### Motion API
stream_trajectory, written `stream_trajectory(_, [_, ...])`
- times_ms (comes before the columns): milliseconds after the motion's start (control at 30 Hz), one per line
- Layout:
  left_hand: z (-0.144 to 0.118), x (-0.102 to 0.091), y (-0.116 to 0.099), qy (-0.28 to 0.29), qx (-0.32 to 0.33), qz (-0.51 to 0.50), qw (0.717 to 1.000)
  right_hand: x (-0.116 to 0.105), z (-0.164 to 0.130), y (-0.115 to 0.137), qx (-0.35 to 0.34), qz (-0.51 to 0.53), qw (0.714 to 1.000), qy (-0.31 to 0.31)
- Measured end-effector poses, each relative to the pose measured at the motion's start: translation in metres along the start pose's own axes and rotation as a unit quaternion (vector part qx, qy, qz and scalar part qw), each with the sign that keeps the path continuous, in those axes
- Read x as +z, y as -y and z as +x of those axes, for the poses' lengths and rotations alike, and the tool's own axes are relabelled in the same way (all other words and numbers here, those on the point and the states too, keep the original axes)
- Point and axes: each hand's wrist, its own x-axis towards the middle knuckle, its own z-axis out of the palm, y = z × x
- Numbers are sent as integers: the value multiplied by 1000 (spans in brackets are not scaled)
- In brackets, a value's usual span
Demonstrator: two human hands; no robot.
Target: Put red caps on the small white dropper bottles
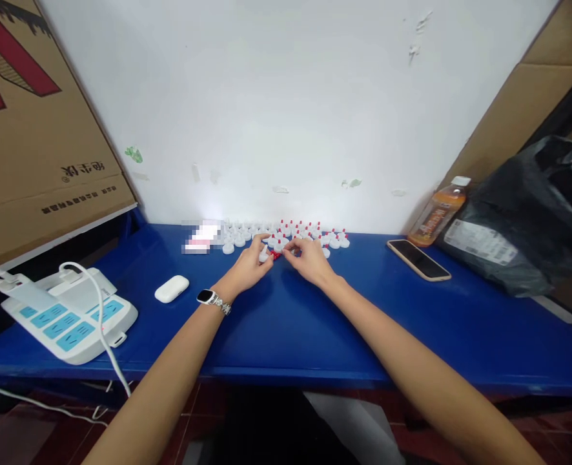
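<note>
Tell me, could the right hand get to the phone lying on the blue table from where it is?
Probably yes. The right hand is at the small white and red pieces, and the phone lies to its right on the blue table with only bare surface between them.

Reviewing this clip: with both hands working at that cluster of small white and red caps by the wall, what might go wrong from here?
1. The left hand and right hand pinch tiny pieces beside the tightly packed small white plastic caps with red tips; a nudge may topple neighbours.
2. A loose small red piece between the hands could roll off the blue table.
</note>
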Motion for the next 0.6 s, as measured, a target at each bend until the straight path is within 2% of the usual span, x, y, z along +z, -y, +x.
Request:
stream_trajectory(33, [0, 0, 0, 3, 2, 11, 1000, -1, -1, 1, 23, 87, 996, 9])
stream_trajectory(100, [-1, 1, -1, 10, 9, 32, 999, -1, -4, 3, 54, 238, 969, 26])
stream_trajectory(200, [-2, 2, -5, 29, 24, 56, 998, 0, -6, 10, 61, 350, 934, 24])
stream_trajectory(300, [-4, 4, -10, 53, 36, 65, 996, 1, -7, 15, 55, 384, 921, 25])
stream_trajectory(467, [-6, 4, -17, 73, 34, 68, 994, 3, -8, 16, 44, 384, 922, 38])
stream_trajectory(600, [-6, 5, -19, 68, 29, 72, 995, 9, -10, 19, 48, 368, 929, -1])
